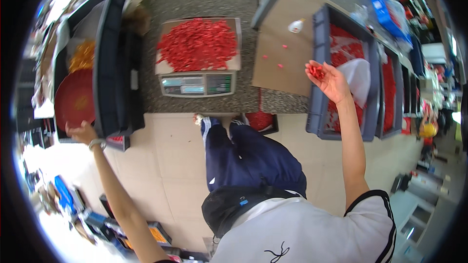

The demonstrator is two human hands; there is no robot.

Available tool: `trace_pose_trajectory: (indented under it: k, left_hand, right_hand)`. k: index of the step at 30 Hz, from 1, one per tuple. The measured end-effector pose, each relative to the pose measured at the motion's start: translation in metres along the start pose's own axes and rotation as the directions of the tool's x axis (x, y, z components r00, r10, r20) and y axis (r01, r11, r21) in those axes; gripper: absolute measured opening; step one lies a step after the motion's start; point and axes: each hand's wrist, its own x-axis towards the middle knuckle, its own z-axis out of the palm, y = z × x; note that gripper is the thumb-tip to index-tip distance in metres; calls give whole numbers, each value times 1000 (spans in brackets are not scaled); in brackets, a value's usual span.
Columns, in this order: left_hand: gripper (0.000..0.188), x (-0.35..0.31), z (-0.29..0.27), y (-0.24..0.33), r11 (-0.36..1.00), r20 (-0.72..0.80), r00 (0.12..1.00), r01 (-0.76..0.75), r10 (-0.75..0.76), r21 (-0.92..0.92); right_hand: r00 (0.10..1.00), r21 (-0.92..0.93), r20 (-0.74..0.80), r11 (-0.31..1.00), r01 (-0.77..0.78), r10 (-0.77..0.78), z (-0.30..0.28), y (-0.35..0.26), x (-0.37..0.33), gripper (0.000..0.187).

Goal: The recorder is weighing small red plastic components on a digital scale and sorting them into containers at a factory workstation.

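Observation:
My right hand (pixel 332 84) is palm up with its fingers cupped, holding a small heap of red pieces (pixel 317 71). It hovers at the near left edge of a grey plastic crate (pixel 318 58), which holds more red pieces and a white sheet (pixel 360 75). At the far left, my left hand (pixel 82 132) grips the near rim of a round red plate (pixel 74 98). That plate sits partly over a dark crate (pixel 108 58), in front of yellow-orange pieces (pixel 83 56).
A weighing scale (pixel 197 84) bears a shallow tray heaped with red pieces (pixel 197 44). Right of it, a brown board (pixel 280 75) holds a small white bottle (pixel 296 26) and a few loose red pieces. Under the table edge is a floor bin of red pieces (pixel 259 120).

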Motion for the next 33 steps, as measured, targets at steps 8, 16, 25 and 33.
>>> trace_pose_trajectory:
  k: [8, 16, 25, 33]
  left_hand:
    - [60, -4, 0, 24, 998, 9, 998, 57, -57, 34]
    - [63, -2, -4, 29, 984, 40, 984, 174, -176, 46]
    - [60, -3, -3, 29, 988, 34, 989, 144, -146, 59]
    - [63, -5, -6, 34, 980, 76, 979, 186, -191, 67]
  right_hand:
    - [967, -128, 203, 984, -127, 151, 133, 60, 140, 45]
    - [996, -493, 89, 867, 66, -25, 136, 65, 147, 44]
    - [967, -417, -198, 907, 65, -161, -2, 24, 50, 31]
    - [921, -346, -338, 935, 71, -195, -44, 14, 30, 30]
